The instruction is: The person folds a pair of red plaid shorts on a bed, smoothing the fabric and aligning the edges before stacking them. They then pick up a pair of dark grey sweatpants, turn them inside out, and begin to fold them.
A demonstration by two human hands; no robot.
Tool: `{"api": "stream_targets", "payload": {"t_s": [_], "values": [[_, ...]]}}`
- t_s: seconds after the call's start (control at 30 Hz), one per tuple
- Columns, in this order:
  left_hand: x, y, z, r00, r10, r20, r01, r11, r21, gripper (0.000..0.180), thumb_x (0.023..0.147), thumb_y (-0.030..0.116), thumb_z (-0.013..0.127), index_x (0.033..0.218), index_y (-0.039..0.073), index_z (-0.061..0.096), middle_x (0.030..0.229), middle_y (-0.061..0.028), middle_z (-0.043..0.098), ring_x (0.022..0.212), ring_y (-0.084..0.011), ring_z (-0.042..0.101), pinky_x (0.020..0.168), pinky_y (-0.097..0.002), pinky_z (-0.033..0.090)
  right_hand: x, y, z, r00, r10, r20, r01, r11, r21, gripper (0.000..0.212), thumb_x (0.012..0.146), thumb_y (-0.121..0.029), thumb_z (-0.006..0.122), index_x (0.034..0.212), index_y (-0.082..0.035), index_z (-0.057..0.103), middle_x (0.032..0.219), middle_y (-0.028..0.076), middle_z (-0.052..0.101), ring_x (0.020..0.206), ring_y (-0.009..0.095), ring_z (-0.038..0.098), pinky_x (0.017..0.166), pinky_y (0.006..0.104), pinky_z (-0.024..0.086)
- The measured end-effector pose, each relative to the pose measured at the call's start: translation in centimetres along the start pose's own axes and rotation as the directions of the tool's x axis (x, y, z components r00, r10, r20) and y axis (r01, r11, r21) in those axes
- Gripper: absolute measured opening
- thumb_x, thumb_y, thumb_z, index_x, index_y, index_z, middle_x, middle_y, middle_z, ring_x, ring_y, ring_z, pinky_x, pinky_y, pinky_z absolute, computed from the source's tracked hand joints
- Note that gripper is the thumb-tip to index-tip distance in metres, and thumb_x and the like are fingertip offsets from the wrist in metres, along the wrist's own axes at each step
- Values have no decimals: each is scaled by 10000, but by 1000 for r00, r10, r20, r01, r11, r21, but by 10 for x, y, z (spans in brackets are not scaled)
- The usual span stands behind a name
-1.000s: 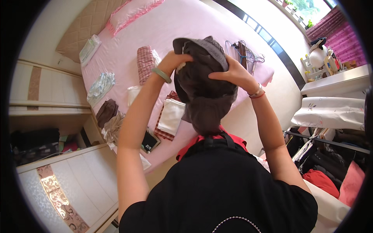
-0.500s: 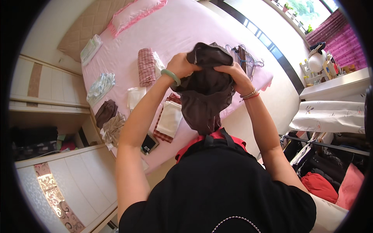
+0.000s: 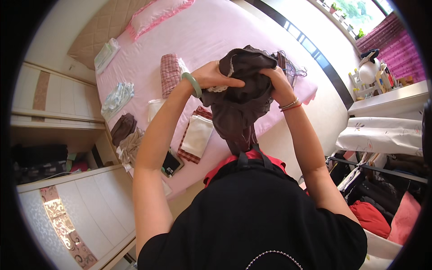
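Up in front of me, over the near right part of the bed, hangs a dark brown garment (image 3: 245, 105) with a wide, gathered opening and a strip of white lacy trim. My left hand (image 3: 215, 75), with a green bangle at the wrist, grips the left side of that opening, thumb laid across the cloth. On the other side my right hand (image 3: 280, 87) is closed on the rim, its fingers partly hidden in the folds. The lower cloth bunches and drops toward my waist.
On the pink bed (image 3: 148, 49) lie a rolled plaid cloth (image 3: 169, 74), folded white cloth (image 3: 197, 135), a crumpled brown garment (image 3: 123, 129), a beige one (image 3: 131, 148) and tangled cables (image 3: 294, 72). An open wardrobe compartment (image 3: 81, 139) stands left; hanging clothes (image 3: 373, 189) are right.
My left hand has shifted its hold, its thumb now stretched over the cloth. The garment's opening has turned and partly folded, bringing white trim into sight. My right hand has moved slightly right.
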State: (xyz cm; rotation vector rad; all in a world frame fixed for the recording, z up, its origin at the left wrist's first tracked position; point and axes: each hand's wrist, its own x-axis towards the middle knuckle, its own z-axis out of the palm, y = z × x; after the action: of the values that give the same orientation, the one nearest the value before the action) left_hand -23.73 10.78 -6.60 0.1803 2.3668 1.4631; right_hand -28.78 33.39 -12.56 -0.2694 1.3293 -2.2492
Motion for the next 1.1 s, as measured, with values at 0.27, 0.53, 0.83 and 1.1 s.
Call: {"api": "stream_targets", "payload": {"t_s": [0.27, 0.53, 0.83, 1.1], "values": [[28, -50, 10, 795, 264, -546, 212, 723, 658, 341, 757, 381, 697, 1008, 152, 668, 1010, -140, 718, 987, -389, 654, 839, -462, 480, -13, -8, 40, 999, -13, 37, 23, 959, -283, 439, 788, -122, 728, 1165, 59, 594, 1016, 116, 687, 891, 194, 666, 822, 317, 542], [10, -3, 18, 993, 38, -114, -88, 876, -475, 518, 662, 110, 838, 1129, -30, 664, 982, -64, 712, 869, -110, 649, 816, -272, 517, 14, 11, -4, 872, -486, -63, 20, 164, -986, 220, 763, -127, 660, 959, -39, 610, 939, 208, 694, 918, 463, 640, 760, 526, 511], [19, -34, 14, 852, 160, -498, 231, 740, 632, 492, 743, 337, 774, 1173, 131, 651, 980, -187, 712, 958, -400, 663, 905, -418, 493, -8, -9, 20, 939, 333, 85, -343, 919, 192, 289, 831, -57, 673, 1102, 45, 674, 994, 113, 710, 877, 173, 674, 807, 301, 550], [6, -48, -8, 981, 78, -176, -133, 935, -330, 366, 753, 149, 751, 1079, -9, 701, 987, -106, 732, 886, -200, 693, 805, -332, 542, -12, -11, 19, 976, -215, 28, 86, 268, -960, 409, 764, -147, 701, 1124, 15, 595, 1038, 238, 677, 991, 386, 651, 860, 452, 516]]}}
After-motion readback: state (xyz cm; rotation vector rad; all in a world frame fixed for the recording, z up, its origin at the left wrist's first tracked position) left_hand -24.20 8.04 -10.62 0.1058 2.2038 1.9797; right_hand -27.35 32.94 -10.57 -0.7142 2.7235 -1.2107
